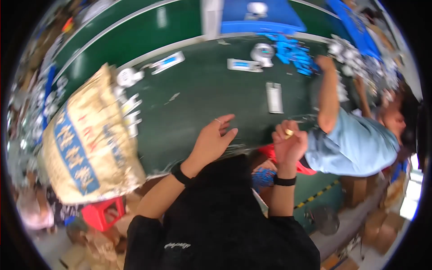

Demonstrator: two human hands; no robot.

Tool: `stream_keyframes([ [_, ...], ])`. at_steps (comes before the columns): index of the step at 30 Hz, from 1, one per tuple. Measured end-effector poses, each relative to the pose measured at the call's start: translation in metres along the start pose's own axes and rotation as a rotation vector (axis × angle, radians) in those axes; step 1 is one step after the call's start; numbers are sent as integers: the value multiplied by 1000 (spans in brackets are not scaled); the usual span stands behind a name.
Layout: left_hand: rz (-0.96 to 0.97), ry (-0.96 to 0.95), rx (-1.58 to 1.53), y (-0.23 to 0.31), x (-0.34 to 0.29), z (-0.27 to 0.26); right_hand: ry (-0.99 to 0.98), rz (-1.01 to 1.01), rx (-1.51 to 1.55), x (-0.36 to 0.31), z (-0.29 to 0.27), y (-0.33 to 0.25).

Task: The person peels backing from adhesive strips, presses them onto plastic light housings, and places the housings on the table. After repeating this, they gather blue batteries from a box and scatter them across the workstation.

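Hovering over the bench [193, 103], the left hand [212, 138] is to the left of the white oblong piece [274, 97] and nearer the person, its thumb a little apart from loosely bent fingers and nothing seen between them. The right hand [289, 146] is raised just on the near side of the white oblong piece, apparently without touching it, its fingers curled in. A small yellow thing [288, 132] shows at those fingers; blur hides whether it is held or worn.

The white oblong piece lies flat on the bench. Beyond it and slightly left are a round white device [263, 54] and a flat white item with a blue stripe [245, 65]; a similar blue-striped item [168, 62] lies much farther left. Beyond the piece and to its right spreads a pile of blue pieces [292, 53], with a co-worker's hand [325, 63] at its right end. Well to the left of the piece stands a large paper sack [90, 139], leaning somewhat.
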State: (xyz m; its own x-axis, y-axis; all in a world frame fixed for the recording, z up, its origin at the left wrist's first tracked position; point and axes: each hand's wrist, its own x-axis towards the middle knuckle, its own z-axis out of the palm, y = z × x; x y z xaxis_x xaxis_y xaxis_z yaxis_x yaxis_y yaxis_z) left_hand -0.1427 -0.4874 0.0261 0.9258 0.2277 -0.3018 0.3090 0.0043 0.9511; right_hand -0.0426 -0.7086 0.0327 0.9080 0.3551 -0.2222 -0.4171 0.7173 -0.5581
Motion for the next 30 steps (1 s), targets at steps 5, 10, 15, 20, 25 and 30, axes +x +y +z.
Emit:
stream_keyframes([
  [5,271,639,961,-8,-44,-169,-118,276,92,19,24,40],
  [10,331,643,1121,-21,-37,-274,-173,456,-114,18,77,88],
  [15,90,331,1438,-8,-3,-281,-299,503,-405,-2,88,96],
  [20,213,444,833,10,-15,-258,-298,394,-709,-4,92,99],
  [25,82,335,79,48,-47,-152,-437,-42,-1110,10,132,116],
  [30,85,267,-181,24,-50,-106,-353,353,-927,6,135,127],
])
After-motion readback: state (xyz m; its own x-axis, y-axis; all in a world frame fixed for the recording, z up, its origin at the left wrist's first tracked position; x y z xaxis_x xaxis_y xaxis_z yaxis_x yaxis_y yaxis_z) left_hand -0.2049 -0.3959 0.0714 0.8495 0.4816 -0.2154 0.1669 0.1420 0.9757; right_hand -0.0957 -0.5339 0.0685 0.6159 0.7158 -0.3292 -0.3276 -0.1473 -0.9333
